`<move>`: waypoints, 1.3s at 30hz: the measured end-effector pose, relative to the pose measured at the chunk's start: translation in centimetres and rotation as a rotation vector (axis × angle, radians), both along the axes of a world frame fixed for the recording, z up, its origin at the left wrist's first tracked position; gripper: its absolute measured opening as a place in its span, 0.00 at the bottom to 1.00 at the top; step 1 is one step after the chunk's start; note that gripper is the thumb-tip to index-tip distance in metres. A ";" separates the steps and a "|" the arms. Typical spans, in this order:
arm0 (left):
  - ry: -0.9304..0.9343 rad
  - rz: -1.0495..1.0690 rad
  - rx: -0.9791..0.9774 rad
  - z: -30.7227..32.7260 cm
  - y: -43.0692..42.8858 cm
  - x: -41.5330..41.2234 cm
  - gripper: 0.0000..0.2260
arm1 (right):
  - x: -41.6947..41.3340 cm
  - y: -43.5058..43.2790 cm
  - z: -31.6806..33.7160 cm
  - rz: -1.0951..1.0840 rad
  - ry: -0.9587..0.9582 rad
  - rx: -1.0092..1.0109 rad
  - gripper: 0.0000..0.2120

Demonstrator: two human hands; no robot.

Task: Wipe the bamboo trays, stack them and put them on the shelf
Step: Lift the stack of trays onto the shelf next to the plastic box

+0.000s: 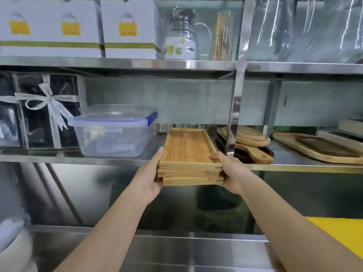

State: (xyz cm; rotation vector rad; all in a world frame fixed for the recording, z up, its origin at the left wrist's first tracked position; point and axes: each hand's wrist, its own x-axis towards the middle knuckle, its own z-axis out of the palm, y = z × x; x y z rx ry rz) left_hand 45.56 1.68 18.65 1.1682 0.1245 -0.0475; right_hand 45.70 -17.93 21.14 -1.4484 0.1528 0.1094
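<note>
Three stacked bamboo trays (189,154), mid-frame at the shelf (117,157) edge, are sitting rigid and light; we are clamping them, left hand (150,173) and right hand (230,171) gripping opposite sides.

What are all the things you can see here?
bamboo trays: three, tan, stacked, held at the middle shelf's edge
middle shelf: one, steel
plastic box: one, clear with a blue clip, middle shelf, left of the trays
gift boxes: dark with white ribbon, middle shelf, far left
wooden boards: several, tan, middle shelf, right of the trays
cardboard boxes: white with yellow, top shelf
glass jug: one, wrapped in plastic, top shelf
left hand: grip on the stack's left side
right hand: grip on the stack's right side
</note>
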 end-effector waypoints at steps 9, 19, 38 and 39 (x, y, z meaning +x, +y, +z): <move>-0.342 0.046 0.616 -2.6 -0.5 -2.6 0.22 | -2.6 -2.0 -2.5 0.181 -0.436 -0.520 0.15; -0.350 0.151 0.784 -2.7 -0.7 -2.7 0.21 | -2.1 -0.2 -4.3 0.055 -0.414 -0.765 0.16; -0.439 0.117 0.814 -2.2 0.4 -1.0 0.28 | -1.7 0.9 -3.6 -0.001 -0.538 -0.751 0.33; -0.444 0.121 0.818 -2.3 0.4 -1.0 0.28 | -1.7 0.9 -3.6 0.001 -0.533 -0.754 0.33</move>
